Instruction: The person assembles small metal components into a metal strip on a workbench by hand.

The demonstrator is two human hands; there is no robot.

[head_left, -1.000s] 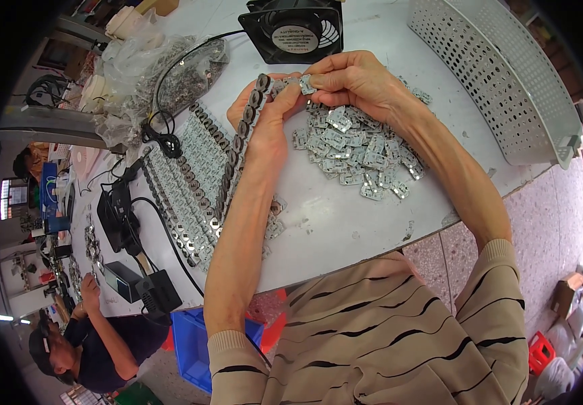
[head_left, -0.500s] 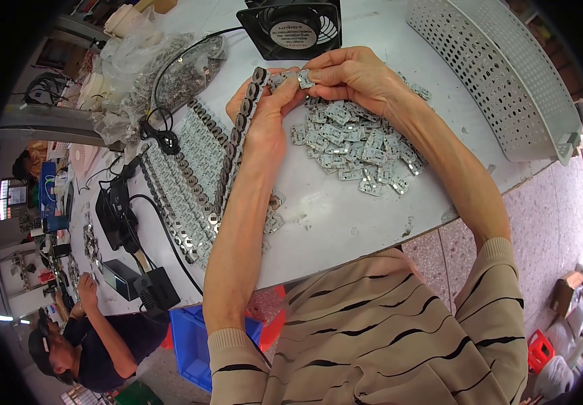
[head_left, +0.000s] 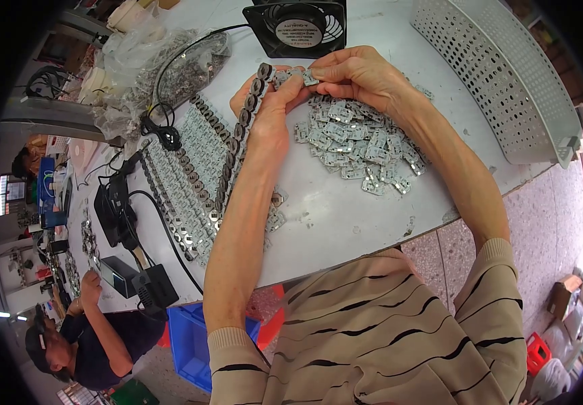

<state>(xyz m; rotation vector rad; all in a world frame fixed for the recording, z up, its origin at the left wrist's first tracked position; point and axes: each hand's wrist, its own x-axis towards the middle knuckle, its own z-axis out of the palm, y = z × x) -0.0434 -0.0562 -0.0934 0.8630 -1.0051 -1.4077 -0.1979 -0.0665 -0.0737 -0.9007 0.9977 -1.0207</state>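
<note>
A linked strip of small metal pieces (head_left: 243, 125) with dark round parts along its edge is held up in my left hand (head_left: 268, 120), its fingers closed round the strip's far end. My right hand (head_left: 357, 73) pinches a small silvery metal piece (head_left: 310, 77) against that end. The two hands meet just in front of the fan. Under my right wrist spreads a pile of loose metal pieces (head_left: 362, 145). Left of my left forearm, several similar linked strips (head_left: 187, 177) lie side by side on the table.
A black fan (head_left: 298, 30) stands beyond my hands. At the right is a perforated grey basket (head_left: 507, 88). Plastic bags of small parts (head_left: 183, 64) lie far left, near black cables and adapters (head_left: 155, 289). A blue crate (head_left: 190, 354) sits below the table; another person (head_left: 96, 337) works at lower left.
My hands stay together at the strip's end with small finger shifts. The right fingers now sit closer over the metal piece. The whole view has shifted slightly.
</note>
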